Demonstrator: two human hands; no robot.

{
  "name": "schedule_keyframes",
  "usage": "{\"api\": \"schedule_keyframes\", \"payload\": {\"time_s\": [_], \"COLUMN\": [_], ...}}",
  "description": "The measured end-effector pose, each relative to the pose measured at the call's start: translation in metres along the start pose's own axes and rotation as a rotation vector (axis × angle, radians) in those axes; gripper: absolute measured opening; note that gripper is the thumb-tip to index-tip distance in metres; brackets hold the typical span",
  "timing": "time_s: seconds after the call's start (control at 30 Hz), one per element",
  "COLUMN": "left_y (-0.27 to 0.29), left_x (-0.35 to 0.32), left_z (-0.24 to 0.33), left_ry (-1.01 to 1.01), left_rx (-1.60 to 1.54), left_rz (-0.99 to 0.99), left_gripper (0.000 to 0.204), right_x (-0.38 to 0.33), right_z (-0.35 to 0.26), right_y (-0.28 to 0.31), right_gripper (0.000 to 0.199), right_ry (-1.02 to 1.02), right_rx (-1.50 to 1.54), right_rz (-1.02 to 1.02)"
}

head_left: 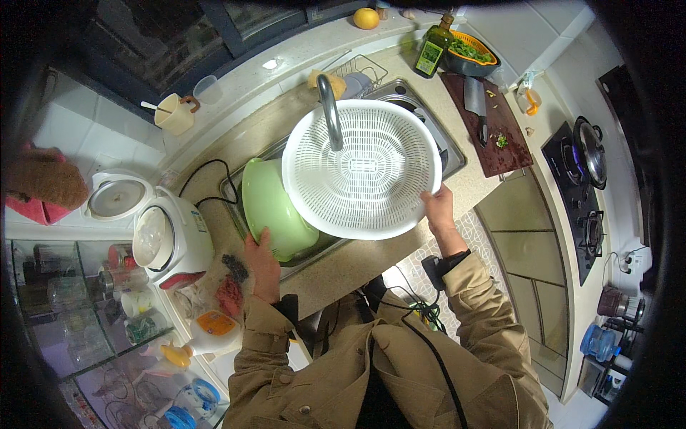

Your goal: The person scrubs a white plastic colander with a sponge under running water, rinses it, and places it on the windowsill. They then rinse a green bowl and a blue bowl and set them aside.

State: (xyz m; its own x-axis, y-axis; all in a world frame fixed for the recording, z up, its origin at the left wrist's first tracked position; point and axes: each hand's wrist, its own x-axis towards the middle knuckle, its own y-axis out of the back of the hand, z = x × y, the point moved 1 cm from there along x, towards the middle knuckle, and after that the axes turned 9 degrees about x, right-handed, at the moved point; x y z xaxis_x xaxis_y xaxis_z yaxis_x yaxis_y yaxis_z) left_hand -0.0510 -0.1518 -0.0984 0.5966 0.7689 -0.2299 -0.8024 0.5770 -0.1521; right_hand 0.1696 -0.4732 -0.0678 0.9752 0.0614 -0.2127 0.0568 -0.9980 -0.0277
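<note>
A large white plastic colander [386, 186] sits over the sink, under the curved metal faucet [330, 111]; its slotted inside shows nothing in it. My right hand [438, 207] grips its rim at the lower right. Left of the colander, a light green basin [271, 207] is tipped on its side in the sink, partly covered by the colander. My left hand [262, 261] holds the basin by its near left edge, thumb on the outside. The metal sink [457, 154] shows around both.
A rice cooker [171, 236] with raised lid stands at left. On the right lie a cutting board [500, 154] with a cleaver [474, 100], an oil bottle [434, 50] and a bowl of greens [471, 57]. Beyond is a gas stove [572, 193] with a lidded pan [590, 154].
</note>
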Motion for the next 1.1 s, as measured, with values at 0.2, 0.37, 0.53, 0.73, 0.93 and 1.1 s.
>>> {"api": "schedule_keyframes", "payload": {"time_s": [0.2,0.37,0.53,0.73,0.93,1.1], "left_y": [-0.022,-0.038,-0.061,-0.092,-0.121,-0.135], "left_x": [-0.005,0.002,0.006,0.006,0.018,0.033], "left_z": [0.004,-0.014,-0.024,-0.021,-0.007,0.014], "left_ry": [0.027,0.041,0.039,0.056,0.047,0.175], "left_rx": [0.206,0.189,0.198,0.111,-0.007,-0.158], "left_rz": [-0.053,-0.069,-0.115,-0.136,-0.204,-0.187], "left_gripper": [0.025,0.022,0.018,0.015,0.015,0.017], "right_x": [-0.007,-0.010,-0.015,-0.024,-0.022,-0.021], "right_z": [-0.014,-0.037,-0.058,-0.075,-0.073,-0.066], "right_y": [0.007,0.035,0.060,0.071,0.084,0.097], "right_gripper": [0.032,0.027,0.034,0.042,0.039,0.031], "right_ry": [0.063,0.136,0.364,0.493,0.477,0.419], "right_rx": [-0.010,-0.218,-0.315,-0.342,-0.236,-0.132], "right_rz": [0.027,0.113,0.118,0.202,0.316,0.347]}}
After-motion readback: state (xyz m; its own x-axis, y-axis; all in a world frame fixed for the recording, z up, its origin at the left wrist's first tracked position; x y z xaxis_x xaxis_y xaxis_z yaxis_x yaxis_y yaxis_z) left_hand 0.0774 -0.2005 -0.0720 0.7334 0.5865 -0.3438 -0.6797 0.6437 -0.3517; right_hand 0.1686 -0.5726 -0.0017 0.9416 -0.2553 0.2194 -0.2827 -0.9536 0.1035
